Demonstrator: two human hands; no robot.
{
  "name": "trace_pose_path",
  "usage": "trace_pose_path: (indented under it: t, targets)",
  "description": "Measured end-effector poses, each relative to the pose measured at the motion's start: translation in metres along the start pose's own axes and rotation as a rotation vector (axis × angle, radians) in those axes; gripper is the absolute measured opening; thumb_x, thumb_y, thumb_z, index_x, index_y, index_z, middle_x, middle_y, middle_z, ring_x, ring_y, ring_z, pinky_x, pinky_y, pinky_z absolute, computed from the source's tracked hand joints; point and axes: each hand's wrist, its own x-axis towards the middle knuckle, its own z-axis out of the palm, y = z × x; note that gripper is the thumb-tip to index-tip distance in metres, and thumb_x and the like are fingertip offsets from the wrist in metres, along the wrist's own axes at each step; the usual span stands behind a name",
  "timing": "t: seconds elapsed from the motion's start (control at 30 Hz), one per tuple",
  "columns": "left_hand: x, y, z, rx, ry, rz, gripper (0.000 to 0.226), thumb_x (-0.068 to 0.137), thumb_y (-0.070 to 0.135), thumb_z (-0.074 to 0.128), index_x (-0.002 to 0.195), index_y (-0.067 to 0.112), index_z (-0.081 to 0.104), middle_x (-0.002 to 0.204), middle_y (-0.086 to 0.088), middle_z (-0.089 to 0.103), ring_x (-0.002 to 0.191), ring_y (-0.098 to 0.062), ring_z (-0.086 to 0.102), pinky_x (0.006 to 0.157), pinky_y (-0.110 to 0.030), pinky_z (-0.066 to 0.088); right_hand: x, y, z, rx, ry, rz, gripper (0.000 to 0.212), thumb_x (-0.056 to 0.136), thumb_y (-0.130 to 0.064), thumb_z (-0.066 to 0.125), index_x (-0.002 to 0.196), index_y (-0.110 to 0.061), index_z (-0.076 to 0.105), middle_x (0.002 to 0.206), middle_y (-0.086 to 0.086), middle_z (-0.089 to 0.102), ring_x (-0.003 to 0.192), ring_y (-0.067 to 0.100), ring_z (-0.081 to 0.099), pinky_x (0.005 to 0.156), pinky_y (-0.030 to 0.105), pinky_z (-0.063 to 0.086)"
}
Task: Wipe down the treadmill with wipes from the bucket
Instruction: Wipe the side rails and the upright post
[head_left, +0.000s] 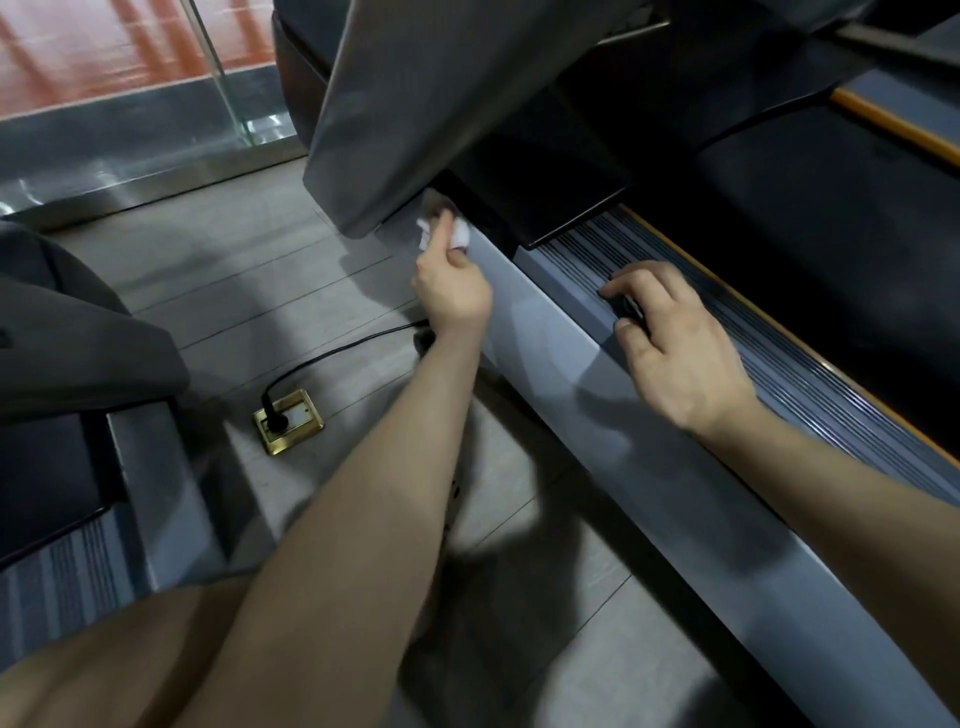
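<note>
The treadmill runs from the upper middle to the lower right, with a grey side frame (597, 395), a ribbed foot rail (779, 374) and a dark belt (857, 249). My left hand (452, 291) grips a crumpled white wipe (460, 236) and presses it on the frame at the foot of the grey upright (415, 104). My right hand (675, 343) rests on the ribbed foot rail with its fingers bent over something small and dark. The bucket is not in view.
A brass floor socket (288, 421) with a black plug and cable (332, 353) lies on the tiled floor left of the treadmill. Another treadmill (78, 364) stands at the left edge. A glass wall (156, 104) runs along the back. My bare knee is at the bottom left.
</note>
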Motion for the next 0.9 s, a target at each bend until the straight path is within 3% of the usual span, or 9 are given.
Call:
trace_pose_path:
  t: [0.13, 0.23, 0.3, 0.43, 0.5, 0.57, 0.7, 0.77, 0.9]
  targets:
    - [-0.124, -0.019, 0.009, -0.127, 0.032, 0.125, 0.062, 0.099, -0.015, 0.04, 0.153, 0.012, 0.058, 0.158, -0.006, 0.054, 0.136, 0.005, 0.057, 0.11, -0.012, 0.043, -0.001, -0.001, 0.0, -0.004, -0.002, -0.001, 0.031, 0.101, -0.013, 0.053, 0.131, -0.021, 0.057, 0.144, -0.008, 0.048, 0.131, 0.019, 0.049, 0.098, 0.034, 0.043]
    - [-0.261, -0.046, 0.007, -0.159, -0.097, 0.118, 0.074, 0.093, -0.025, 0.044, 0.155, 0.013, 0.055, 0.163, 0.002, 0.049, 0.151, -0.005, 0.045, 0.123, -0.029, 0.039, 0.001, 0.001, 0.001, -0.003, -0.004, -0.016, 0.033, 0.099, -0.011, 0.054, 0.13, -0.019, 0.058, 0.144, -0.005, 0.05, 0.131, 0.02, 0.05, 0.101, 0.035, 0.044]
    - [-0.315, -0.048, 0.006, -0.125, -0.187, 0.136, 0.078, 0.091, -0.024, 0.046, 0.156, 0.018, 0.054, 0.166, 0.005, 0.045, 0.155, -0.011, 0.04, 0.126, -0.029, 0.035, 0.001, 0.002, 0.0, 0.003, 0.01, -0.004, 0.033, 0.098, -0.011, 0.054, 0.13, -0.019, 0.059, 0.144, -0.005, 0.051, 0.131, 0.02, 0.05, 0.101, 0.033, 0.042]
    - [-0.244, -0.03, 0.01, -0.115, -0.165, 0.117, 0.071, 0.097, -0.021, 0.044, 0.161, 0.008, 0.045, 0.169, -0.008, 0.04, 0.157, -0.016, 0.036, 0.127, -0.037, 0.033, -0.002, 0.0, -0.003, 0.024, 0.004, -0.006, 0.035, 0.098, -0.01, 0.053, 0.131, -0.019, 0.061, 0.145, -0.004, 0.052, 0.131, 0.019, 0.052, 0.103, 0.031, 0.043]
    - [-0.166, -0.019, 0.008, -0.049, -0.151, 0.085, 0.067, 0.102, -0.015, 0.039, 0.163, 0.01, 0.04, 0.167, -0.014, 0.042, 0.155, -0.023, 0.04, 0.126, -0.039, 0.033, -0.005, 0.0, -0.009, 0.019, -0.076, -0.011, 0.039, 0.103, -0.013, 0.05, 0.14, -0.018, 0.059, 0.154, -0.003, 0.049, 0.141, 0.017, 0.047, 0.112, 0.026, 0.037]
    - [-0.12, -0.008, 0.006, 0.043, -0.113, 0.064, 0.064, 0.101, -0.013, 0.04, 0.161, 0.01, 0.046, 0.157, -0.02, 0.054, 0.146, -0.034, 0.052, 0.121, -0.038, 0.038, -0.02, 0.008, -0.024, -0.038, -0.136, -0.012, 0.04, 0.108, -0.019, 0.047, 0.147, -0.018, 0.057, 0.161, -0.003, 0.046, 0.152, 0.016, 0.037, 0.125, 0.031, 0.028]
    - [-0.196, 0.013, 0.009, -0.025, -0.103, 0.05, 0.068, 0.1, -0.016, 0.04, 0.16, 0.015, 0.049, 0.165, -0.006, 0.047, 0.153, -0.021, 0.044, 0.125, -0.02, 0.029, -0.103, 0.034, -0.067, -0.14, -0.07, -0.008, 0.039, 0.11, -0.026, 0.046, 0.145, -0.016, 0.058, 0.161, -0.001, 0.048, 0.157, 0.014, 0.032, 0.13, 0.042, 0.027]
    - [-0.292, 0.004, 0.007, -0.049, -0.19, 0.151, 0.074, 0.097, -0.019, 0.043, 0.162, 0.015, 0.045, 0.172, -0.003, 0.036, 0.159, -0.017, 0.032, 0.129, -0.023, 0.025, -0.152, 0.057, -0.082, -0.219, -0.065, 0.007, 0.043, 0.112, -0.032, 0.044, 0.149, -0.014, 0.056, 0.163, 0.002, 0.046, 0.159, 0.015, 0.029, 0.131, 0.044, 0.024]
    - [-0.432, -0.01, -0.025, -0.031, -0.638, 0.247, 0.097, 0.09, -0.02, 0.048, 0.171, 0.024, 0.018, 0.179, 0.014, 0.003, 0.165, -0.011, 0.005, 0.133, -0.041, 0.022, -0.201, 0.086, -0.088, -0.26, -0.1, 0.049, 0.058, 0.112, -0.047, 0.034, 0.164, -0.021, 0.039, 0.172, -0.003, 0.031, 0.162, 0.011, 0.017, 0.132, 0.046, 0.021]
